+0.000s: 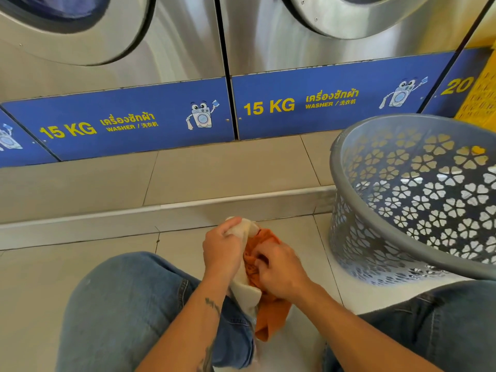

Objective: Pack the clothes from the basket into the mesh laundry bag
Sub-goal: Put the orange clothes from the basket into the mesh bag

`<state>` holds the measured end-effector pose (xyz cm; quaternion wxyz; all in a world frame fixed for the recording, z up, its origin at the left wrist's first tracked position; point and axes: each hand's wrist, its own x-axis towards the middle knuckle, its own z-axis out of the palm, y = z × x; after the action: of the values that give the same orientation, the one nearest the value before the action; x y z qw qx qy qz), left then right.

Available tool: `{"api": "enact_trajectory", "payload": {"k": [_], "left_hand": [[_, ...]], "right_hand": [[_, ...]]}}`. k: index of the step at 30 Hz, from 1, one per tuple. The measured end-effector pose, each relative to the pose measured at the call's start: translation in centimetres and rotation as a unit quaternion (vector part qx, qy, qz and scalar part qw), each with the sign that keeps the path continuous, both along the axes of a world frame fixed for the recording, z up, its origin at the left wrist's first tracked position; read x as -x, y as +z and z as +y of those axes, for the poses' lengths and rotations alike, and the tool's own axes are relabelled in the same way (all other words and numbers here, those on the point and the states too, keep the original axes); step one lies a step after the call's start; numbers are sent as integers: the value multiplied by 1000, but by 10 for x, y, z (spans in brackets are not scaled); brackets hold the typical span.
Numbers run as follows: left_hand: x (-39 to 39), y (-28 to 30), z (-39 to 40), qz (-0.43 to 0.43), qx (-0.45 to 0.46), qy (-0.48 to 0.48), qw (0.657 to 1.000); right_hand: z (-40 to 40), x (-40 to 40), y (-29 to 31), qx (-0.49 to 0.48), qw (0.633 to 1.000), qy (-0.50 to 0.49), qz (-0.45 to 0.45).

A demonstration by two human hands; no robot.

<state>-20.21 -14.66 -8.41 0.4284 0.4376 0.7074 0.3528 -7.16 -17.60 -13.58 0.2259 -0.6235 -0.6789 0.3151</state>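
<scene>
My left hand [221,248] grips the bunched top of a white mesh laundry bag [245,287] that hangs between my knees. An orange garment [271,310] sits partly in the bag's mouth, its lower end hanging out below. My right hand [279,269] is closed on the orange cloth, right beside the bag's opening. The grey plastic basket [375,232], with heart-shaped cut-outs, stands tilted on the floor to my right; the part of its inside that I can see holds no clothes.
Two steel 15 KG washers with blue panels [134,122] stand on a raised tiled step [188,202] ahead. A yellow crate [480,98] sits at the far right. My knees in blue jeans [120,304] flank the bag.
</scene>
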Motion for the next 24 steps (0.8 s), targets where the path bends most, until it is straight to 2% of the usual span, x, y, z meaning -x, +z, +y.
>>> {"api": "enact_trajectory", "payload": {"k": [3,6,11,18,22,24], "left_hand": [[2,-3,2,23,-32,-31,999],[6,-9,3,38,-40,-48,997],[6,-9,1,79,-68,-75,992],[8,-12,6,115,-72,-47,990],[9,-14,4,142,-91,-103,980],[11,-14,2,173,-80,-156,969]], "right_hand": [[4,7,-3,101,993,62,9],[3,1,-12,191,978,86,-22],[5,-5,-13,170,983,63,12],[2,-3,11,73,997,-9,-25],[11,-9,30,145,988,52,-30],[12,-16,31,214,960,143,-108]]}}
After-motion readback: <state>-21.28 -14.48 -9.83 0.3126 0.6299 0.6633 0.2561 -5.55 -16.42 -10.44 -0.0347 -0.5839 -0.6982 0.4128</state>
